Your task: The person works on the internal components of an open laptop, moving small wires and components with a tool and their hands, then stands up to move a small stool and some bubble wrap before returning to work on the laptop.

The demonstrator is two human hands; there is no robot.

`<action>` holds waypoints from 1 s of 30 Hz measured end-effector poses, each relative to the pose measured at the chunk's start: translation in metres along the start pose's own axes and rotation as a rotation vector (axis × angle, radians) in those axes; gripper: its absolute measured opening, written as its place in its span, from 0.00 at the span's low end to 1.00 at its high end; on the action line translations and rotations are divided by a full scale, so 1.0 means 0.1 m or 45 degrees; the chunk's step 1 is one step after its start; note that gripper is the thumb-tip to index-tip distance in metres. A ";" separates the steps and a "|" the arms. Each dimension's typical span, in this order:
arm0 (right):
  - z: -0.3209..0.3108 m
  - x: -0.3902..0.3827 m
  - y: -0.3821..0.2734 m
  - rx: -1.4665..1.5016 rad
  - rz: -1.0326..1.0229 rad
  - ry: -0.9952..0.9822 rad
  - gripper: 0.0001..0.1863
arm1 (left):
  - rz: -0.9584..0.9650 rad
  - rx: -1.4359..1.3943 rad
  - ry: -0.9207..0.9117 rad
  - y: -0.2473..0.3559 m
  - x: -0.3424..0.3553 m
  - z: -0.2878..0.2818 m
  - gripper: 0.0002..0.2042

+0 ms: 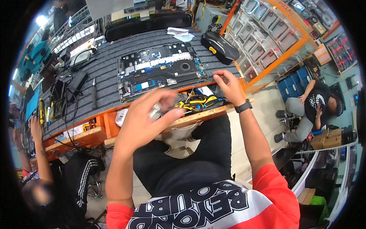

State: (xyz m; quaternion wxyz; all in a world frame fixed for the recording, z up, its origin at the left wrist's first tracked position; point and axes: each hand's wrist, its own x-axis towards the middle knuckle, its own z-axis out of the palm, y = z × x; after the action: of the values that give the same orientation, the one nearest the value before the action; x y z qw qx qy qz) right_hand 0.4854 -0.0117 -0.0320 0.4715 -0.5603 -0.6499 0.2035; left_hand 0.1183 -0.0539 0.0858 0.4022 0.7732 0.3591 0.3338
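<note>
An opened-up laptop (152,82) lies on the desk in front of me, its circuit board, heat pipe and round black fan (184,66) exposed. Below its front edge, a drawer (213,111) is pulled out, with yellow-and-black pliers (196,104) and other tools inside. My left hand (146,118) is over the drawer's left part, thumb and fingers spread, fingertips blurred, nothing seen in it. At the desk edge by the laptop's right front corner is my right hand (231,88), its fingers loosely bent and apart, with no object visible in them.
A black case (220,47) stands beyond the laptop's right corner. Left of the laptop lie a screwdriver (94,93) and tangled black cables (72,95). A co-worker's hand (36,128) rests on the desk's far left. Another person (314,103) sits at the right, past a display case (263,38).
</note>
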 end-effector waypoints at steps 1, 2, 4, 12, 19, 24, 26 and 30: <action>-0.05 0.09 -0.11 -0.172 -0.052 -0.082 0.10 | 0.099 0.155 0.012 0.06 0.28 0.11 0.27; 0.01 0.26 -0.22 -0.194 -0.163 -0.137 0.10 | 0.192 0.322 0.042 0.07 0.47 0.15 0.30; 0.02 0.61 -0.29 -0.115 -0.259 -0.233 0.10 | 0.418 0.617 0.142 -0.03 0.89 0.37 0.34; 0.04 1.35 -0.04 -0.042 -0.445 -0.589 0.11 | 0.052 0.785 -0.221 -0.48 1.58 0.69 0.11; -0.05 1.25 0.07 0.046 -0.484 -0.551 0.11 | 0.110 0.686 -0.177 -0.61 1.68 0.72 0.06; -0.12 1.25 0.15 0.006 -0.489 -0.524 0.10 | 0.197 0.699 -0.205 -0.72 1.75 0.79 0.05; -0.10 1.26 0.16 0.074 -0.550 -0.508 0.10 | 0.171 0.711 -0.212 -0.73 1.75 0.81 0.05; -0.16 1.26 0.18 0.061 -0.595 -0.474 0.06 | 0.136 0.771 -0.221 -0.67 1.81 0.85 0.07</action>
State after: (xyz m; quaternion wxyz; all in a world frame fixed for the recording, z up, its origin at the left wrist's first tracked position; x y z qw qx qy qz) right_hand 0.5171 0.1050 0.0096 0.3913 -0.3376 -0.8315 0.2039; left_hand 0.2612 0.0906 0.0305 0.1647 0.9012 0.3653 0.1653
